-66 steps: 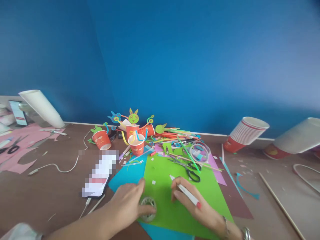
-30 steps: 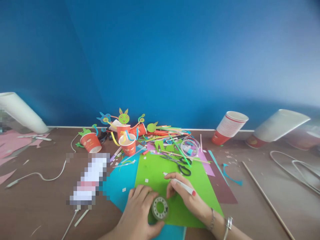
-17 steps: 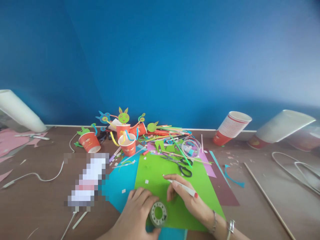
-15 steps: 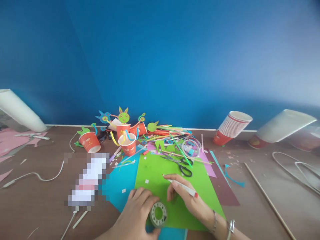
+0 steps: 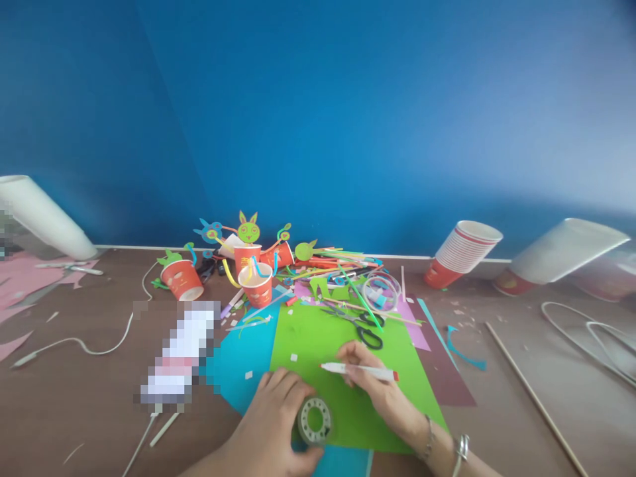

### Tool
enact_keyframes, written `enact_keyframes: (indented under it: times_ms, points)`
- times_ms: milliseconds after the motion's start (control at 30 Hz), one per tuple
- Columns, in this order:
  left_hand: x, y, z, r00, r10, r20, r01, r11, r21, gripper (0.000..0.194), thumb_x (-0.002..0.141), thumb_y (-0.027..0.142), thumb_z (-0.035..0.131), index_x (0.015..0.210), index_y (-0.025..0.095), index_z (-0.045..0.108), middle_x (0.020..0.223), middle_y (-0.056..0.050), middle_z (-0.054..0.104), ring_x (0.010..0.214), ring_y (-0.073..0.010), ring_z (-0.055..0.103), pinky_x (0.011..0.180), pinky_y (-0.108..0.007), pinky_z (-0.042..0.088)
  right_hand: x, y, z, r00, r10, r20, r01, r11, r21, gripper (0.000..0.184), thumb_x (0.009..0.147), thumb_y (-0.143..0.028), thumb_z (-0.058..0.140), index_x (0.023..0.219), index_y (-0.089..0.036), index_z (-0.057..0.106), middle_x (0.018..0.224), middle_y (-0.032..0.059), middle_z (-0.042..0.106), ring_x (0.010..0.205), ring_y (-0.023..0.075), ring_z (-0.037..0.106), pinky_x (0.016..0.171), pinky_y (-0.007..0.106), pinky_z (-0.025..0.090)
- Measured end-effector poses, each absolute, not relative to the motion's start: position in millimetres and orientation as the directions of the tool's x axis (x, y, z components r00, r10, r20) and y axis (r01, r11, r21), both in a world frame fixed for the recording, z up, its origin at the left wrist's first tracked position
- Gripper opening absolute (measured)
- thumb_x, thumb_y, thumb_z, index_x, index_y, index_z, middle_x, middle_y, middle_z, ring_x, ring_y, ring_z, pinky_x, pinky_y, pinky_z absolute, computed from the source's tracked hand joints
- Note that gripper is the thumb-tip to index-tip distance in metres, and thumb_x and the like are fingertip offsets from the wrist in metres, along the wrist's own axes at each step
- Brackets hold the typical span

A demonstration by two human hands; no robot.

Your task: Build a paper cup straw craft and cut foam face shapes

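Left fingers grip tape roll | right fingers hold marker

Gotta say, the right hand has some nice silvery jewellery at the wrist: a thin chain bracelet closer to the palm, plus a shinier, chunkier bangle a bit further up the arm. Finer detail's too small to make out, tbh.

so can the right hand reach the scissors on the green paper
Probably yes: the scissors lie just beyond the right hand, one loop uncovered, though a green straw crosses the other and the grip holds a marker.
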State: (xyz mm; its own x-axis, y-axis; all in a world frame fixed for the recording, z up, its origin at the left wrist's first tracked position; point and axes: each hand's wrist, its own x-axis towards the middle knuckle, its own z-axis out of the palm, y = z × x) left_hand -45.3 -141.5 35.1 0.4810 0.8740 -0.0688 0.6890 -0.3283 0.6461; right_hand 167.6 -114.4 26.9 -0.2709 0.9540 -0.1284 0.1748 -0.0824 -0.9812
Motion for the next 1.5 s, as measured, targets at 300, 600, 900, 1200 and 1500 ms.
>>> enact_keyframes:
  times_ms: [300, 600, 900, 1200, 1500]
  points:
    - [-47, -141, 34, 0.531, 0.844, -0.078, 0.675, -0.366, 0.641, 0.038, 0.063, 0.027, 0.067, 0.099, 0.023, 0.056, 0.099, -0.003, 0.057, 0.096, -0.0233, 0.048, 0.087, -0.037, 0.034, 165, -132, 51, -0.437, 0.899, 0.038, 0.382, 0.223, -0.897, 0.023, 0.088, -0.034, 0.045, 0.082, -0.017, 0.058, 0.072, 0.0026, 0.057, 0.065, 0.015, 0.05, 0.06, 0.026, 0.038]
    - [-47, -140, 32, 0.527, 0.849, -0.039, 0.674, -0.389, 0.628, 0.036, 0.061, 0.023, 0.066, 0.096, 0.023, 0.056, 0.096, -0.002, 0.054, 0.092, -0.0221, 0.047, 0.08, -0.036, 0.033, 147, -142, 42, -0.674, 0.64, 0.37, 0.445, 0.751, -0.487, 0.014, 0.074, -0.009, 0.047, 0.08, -0.021, 0.047, 0.07, 0.0009, 0.056, 0.062, 0.0147, 0.047, 0.059, 0.026, 0.035]
    - [-48, -140, 33, 0.526, 0.849, -0.051, 0.677, -0.381, 0.63, 0.037, 0.061, 0.025, 0.066, 0.096, 0.024, 0.057, 0.094, -0.003, 0.054, 0.091, -0.0229, 0.046, 0.079, -0.037, 0.031, 144, -139, 42, -0.832, 0.459, 0.312, 0.396, 0.884, -0.247, 0.009, 0.085, -0.014, 0.043, 0.079, -0.02, 0.044, 0.07, 0.0009, 0.055, 0.061, 0.0156, 0.044, 0.058, 0.028, 0.031]
    - [-48, -138, 34, 0.543, 0.837, -0.063, 0.683, -0.397, 0.614, 0.037, 0.061, 0.031, 0.069, 0.096, 0.026, 0.056, 0.092, -0.001, 0.052, 0.089, -0.0226, 0.046, 0.075, -0.035, 0.031, 135, -139, 47, -0.876, 0.332, 0.349, 0.353, 0.935, -0.002, 0.035, 0.094, -0.012, 0.033, 0.063, -0.018, 0.048, 0.059, 0.0005, 0.05, 0.054, 0.0141, 0.04, 0.052, 0.03, 0.024]
    - [-50, -137, 31, 0.542, 0.838, -0.068, 0.68, -0.389, 0.622, 0.04, 0.059, 0.033, 0.07, 0.097, 0.027, 0.057, 0.091, -0.001, 0.051, 0.088, -0.0221, 0.045, 0.073, -0.034, 0.03, 125, -141, 48, -0.853, 0.365, 0.373, 0.413, 0.909, 0.056, 0.033, 0.093, -0.012, 0.036, 0.063, -0.018, 0.048, 0.057, 0.0009, 0.051, 0.053, 0.0146, 0.04, 0.051, 0.031, 0.02]
